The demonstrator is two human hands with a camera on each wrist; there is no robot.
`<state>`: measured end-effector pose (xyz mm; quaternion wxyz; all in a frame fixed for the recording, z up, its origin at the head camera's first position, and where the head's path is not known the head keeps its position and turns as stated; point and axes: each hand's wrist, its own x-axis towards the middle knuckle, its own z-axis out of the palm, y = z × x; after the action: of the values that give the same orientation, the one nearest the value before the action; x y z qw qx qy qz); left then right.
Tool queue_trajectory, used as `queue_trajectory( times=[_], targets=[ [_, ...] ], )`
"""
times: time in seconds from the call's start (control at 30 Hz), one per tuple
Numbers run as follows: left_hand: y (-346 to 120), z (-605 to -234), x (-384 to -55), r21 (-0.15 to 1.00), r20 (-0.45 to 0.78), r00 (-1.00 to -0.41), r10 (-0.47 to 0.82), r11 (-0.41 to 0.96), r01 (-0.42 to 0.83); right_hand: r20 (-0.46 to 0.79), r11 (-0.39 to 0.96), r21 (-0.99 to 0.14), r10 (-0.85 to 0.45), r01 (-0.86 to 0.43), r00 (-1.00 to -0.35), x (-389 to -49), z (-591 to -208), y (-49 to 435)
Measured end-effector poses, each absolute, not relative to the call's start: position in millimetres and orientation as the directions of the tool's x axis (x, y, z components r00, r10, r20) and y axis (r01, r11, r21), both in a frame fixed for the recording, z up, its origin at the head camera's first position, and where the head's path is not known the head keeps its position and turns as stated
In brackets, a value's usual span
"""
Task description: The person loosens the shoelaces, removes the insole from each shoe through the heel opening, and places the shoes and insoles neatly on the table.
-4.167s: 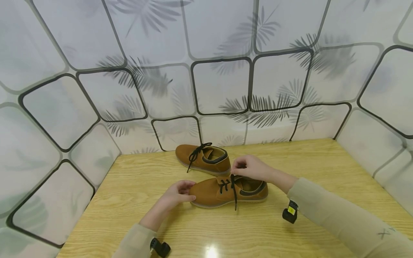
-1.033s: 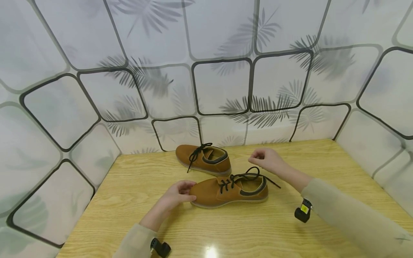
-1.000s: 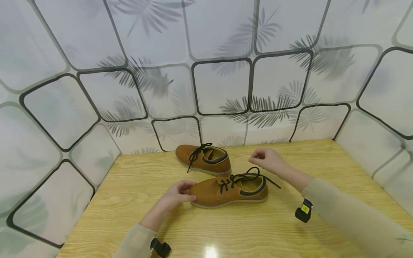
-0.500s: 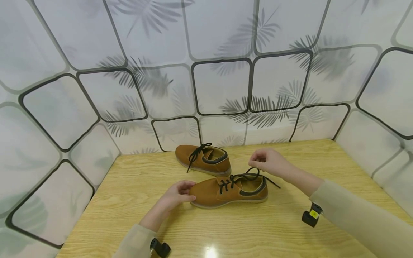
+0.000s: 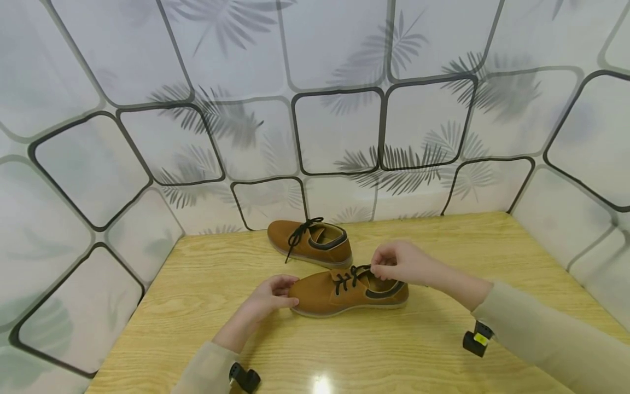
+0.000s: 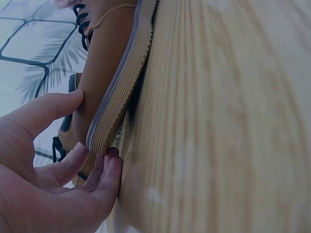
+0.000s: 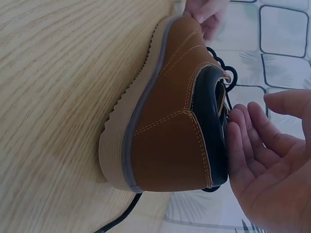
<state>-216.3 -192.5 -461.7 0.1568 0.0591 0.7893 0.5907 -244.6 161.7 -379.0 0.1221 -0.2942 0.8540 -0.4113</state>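
Around, leafy walls point(image 5: 339, 131) edge the woodgrain tabletop point(image 5: 394, 350); left fingers point(image 6: 109, 182) grip a shoe point(image 5: 317, 294), right fingers point(image 7: 272, 135) loose.

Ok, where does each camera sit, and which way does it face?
Head: worn on the head, facing forward and down at the near shoe and far shoe; left hand, right hand and sleeves show.
Left wrist: on that wrist, facing the near shoe's toe; left hand close.
Right wrist: on that wrist, facing that shoe's heel; right hand close, left hand beyond.
Both wrist views share the near shoe.
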Motion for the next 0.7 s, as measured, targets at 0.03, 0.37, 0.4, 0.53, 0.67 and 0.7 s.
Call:
queue_trajectory(
  times=[0.03, 0.37, 0.4, 0.53, 0.67, 0.7],
  targets=[
    [-192.3, -461.8, -216.6, 0.952, -0.176, -0.944, 0.278, 0.293, -0.091, 0.027, 0.493, -0.769, -0.61, -0.406, -0.792, -244.8, -379.6, 160.8],
    [-192.8, -463.6, -218.6, 0.952, -0.176, -0.944, 0.28, 0.293, -0.09, 0.011, 0.531, -0.706, -0.654, -0.469, -0.757, -252.9, -385.4, 161.6],
    [-193.0, -463.7, -218.7, 0.953, -0.174, -0.943, 0.284, 0.289, -0.088, 0.009, 0.542, -0.69, -0.655, -0.479, -0.756, -253.8, -385.6, 162.1],
    [-193.4, -463.9, -219.0, 0.956, -0.168, -0.942, 0.291, 0.281, -0.084, 0.016, 0.585, -0.606, -0.669, -0.539, -0.743, -255.4, -385.6, 162.6],
    [-193.8, -463.1, -219.1, 0.956, -0.165, -0.941, 0.295, 0.281, -0.08, 0.031, 0.62, -0.507, -0.681, -0.599, -0.732, -255.9, -385.2, 158.9],
    [-193.9, -462.8, -218.8, 0.956, -0.166, -0.94, 0.297, 0.282, -0.08, 0.03, 0.627, -0.489, -0.682, -0.606, -0.731, -255.6, -384.9, 157.7]
  ],
)
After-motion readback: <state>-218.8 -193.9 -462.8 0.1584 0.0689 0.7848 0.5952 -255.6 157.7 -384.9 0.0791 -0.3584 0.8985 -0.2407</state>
